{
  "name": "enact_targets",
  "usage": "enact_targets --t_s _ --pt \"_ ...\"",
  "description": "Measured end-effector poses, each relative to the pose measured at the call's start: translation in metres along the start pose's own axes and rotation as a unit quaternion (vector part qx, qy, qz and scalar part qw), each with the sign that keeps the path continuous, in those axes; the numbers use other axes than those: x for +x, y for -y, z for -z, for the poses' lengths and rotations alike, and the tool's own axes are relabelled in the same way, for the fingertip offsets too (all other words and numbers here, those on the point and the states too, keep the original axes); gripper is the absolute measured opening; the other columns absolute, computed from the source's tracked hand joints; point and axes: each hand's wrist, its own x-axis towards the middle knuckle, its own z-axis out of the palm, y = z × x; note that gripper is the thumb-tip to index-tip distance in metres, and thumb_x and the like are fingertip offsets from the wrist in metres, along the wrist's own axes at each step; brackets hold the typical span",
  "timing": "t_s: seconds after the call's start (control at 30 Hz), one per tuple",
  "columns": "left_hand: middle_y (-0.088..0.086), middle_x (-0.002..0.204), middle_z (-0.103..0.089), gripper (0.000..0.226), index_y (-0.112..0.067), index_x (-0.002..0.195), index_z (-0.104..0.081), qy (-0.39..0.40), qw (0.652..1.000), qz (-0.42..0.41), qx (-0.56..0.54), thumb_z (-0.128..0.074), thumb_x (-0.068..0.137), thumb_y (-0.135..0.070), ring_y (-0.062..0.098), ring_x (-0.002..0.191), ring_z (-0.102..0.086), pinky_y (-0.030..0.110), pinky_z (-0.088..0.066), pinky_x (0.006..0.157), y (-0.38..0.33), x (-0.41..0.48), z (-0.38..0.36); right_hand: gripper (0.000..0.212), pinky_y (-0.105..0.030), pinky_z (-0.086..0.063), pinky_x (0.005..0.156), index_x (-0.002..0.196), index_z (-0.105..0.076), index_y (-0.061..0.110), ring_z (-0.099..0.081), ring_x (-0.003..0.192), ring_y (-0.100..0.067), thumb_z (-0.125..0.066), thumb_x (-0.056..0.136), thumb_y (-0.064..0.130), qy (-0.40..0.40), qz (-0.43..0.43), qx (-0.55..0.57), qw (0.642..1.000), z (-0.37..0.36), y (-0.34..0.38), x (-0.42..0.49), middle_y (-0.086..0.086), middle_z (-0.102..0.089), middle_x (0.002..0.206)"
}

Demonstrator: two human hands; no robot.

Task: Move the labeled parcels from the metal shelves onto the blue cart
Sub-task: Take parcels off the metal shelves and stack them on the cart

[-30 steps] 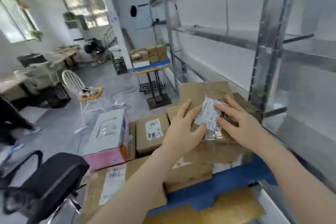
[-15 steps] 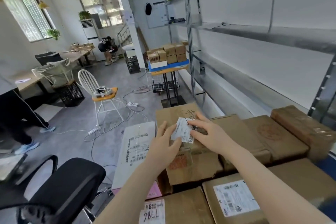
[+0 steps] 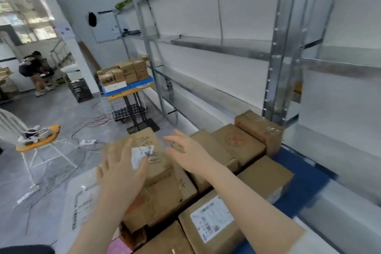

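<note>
Labeled box (image 3: 158, 166) tops the blue cart's (image 3: 303, 181) stack between left grip (image 3: 121, 173), nearer, and right grip (image 3: 191, 154); both spread, holding nothing.

A parcel storeroom. Metal shelves (image 3: 226, 47) line the wall. Taped cardboard parcels (image 3: 237, 142) crowd a blue cart (image 3: 299, 181).

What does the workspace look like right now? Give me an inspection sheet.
Surface: blue cart, a strip of deck showing at right.
Job's things: cardboard boxes packed on the cart; the top box carries a white label.
Clutter: white mailer bag at the cart's left.
Grippers: left hand and right hand open over the top box, gripping nothing; contact blurred.
Cables: loose cables on the floor.
Surroundings: metal shelves at right; white chair; second loaded cart; a person far back.
</note>
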Motion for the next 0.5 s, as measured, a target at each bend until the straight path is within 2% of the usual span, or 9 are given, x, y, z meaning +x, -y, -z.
enact_targets --t_s 0.07,0.13,0.23,0.3,0.33,0.43,0.5 --pt "0.010 0.159 -0.013 0.065 -0.035 0.146 -0.027 -0.010 0.995 -0.100 -0.015 -0.039 0.087 -0.061 0.034 0.145 -0.011 0.056 -0.016 0.115 -0.057 -0.005 -0.006 0.040 -0.020 -0.018 0.105 0.134 -0.048 0.037 -0.019 0.140 -0.004 -0.050 0.094 0.034 -0.073 -0.018 -0.002 0.997 0.040 -0.015 -0.042 0.007 -0.024 0.155" --pt "0.014 0.156 -0.021 0.074 -0.028 0.145 -0.033 0.011 0.976 -0.207 -0.069 -0.037 0.079 -0.062 0.036 0.142 -0.020 0.056 -0.021 0.112 -0.130 -0.017 -0.026 0.040 -0.015 -0.020 0.101 0.133 -0.046 0.040 -0.022 0.138 -0.003 -0.049 0.094 0.035 -0.133 -0.055 -0.020 0.989 0.085 -0.040 -0.099 0.009 -0.024 0.154" --pt "0.021 0.150 -0.033 0.063 -0.016 0.141 -0.043 0.075 0.927 -0.324 -0.175 -0.056 0.085 -0.042 0.040 0.134 -0.034 0.055 -0.030 0.106 -0.245 -0.069 -0.079 0.040 -0.019 -0.029 0.104 0.135 -0.045 0.038 -0.031 0.135 -0.008 -0.047 0.095 0.035 -0.227 -0.163 -0.055 0.959 0.159 -0.076 -0.208 0.008 -0.026 0.154" --pt "0.020 0.151 -0.032 0.059 -0.015 0.143 -0.041 0.143 0.894 -0.374 -0.203 -0.063 0.089 -0.023 0.037 0.137 -0.030 0.054 -0.030 0.107 -0.310 -0.121 -0.120 0.041 -0.010 -0.027 0.102 0.136 -0.048 0.028 -0.036 0.133 -0.011 -0.048 0.095 0.025 -0.306 -0.230 -0.082 0.920 0.204 -0.092 -0.289 0.001 -0.036 0.149" --pt "0.019 0.152 -0.030 0.061 -0.015 0.144 -0.039 0.179 0.875 -0.398 -0.208 -0.063 0.089 -0.021 0.037 0.137 -0.029 0.053 -0.030 0.107 -0.339 -0.151 -0.140 0.041 -0.010 -0.027 0.102 0.135 -0.050 0.025 -0.038 0.132 -0.013 -0.049 0.094 0.022 -0.344 -0.261 -0.095 0.897 0.224 -0.097 -0.331 -0.003 -0.039 0.147" --pt "0.013 0.157 -0.021 0.062 -0.024 0.147 -0.031 0.274 0.812 -0.464 -0.225 -0.058 0.091 -0.027 0.033 0.141 -0.024 0.050 -0.028 0.110 -0.412 -0.247 -0.186 0.040 -0.025 -0.027 0.110 0.134 -0.051 0.025 -0.038 0.133 -0.014 -0.051 0.095 0.023 -0.438 -0.339 -0.121 0.824 0.277 -0.103 -0.456 -0.003 -0.037 0.148" --pt "0.009 0.158 -0.018 0.063 -0.028 0.148 -0.028 0.311 0.772 -0.505 -0.229 -0.057 0.092 -0.030 0.031 0.143 -0.020 0.048 -0.023 0.113 -0.452 -0.311 -0.206 0.039 -0.021 -0.030 0.104 0.133 -0.051 0.027 -0.040 0.130 -0.013 -0.051 0.095 0.025 -0.480 -0.377 -0.135 0.780 0.306 -0.102 -0.535 0.002 -0.039 0.146"
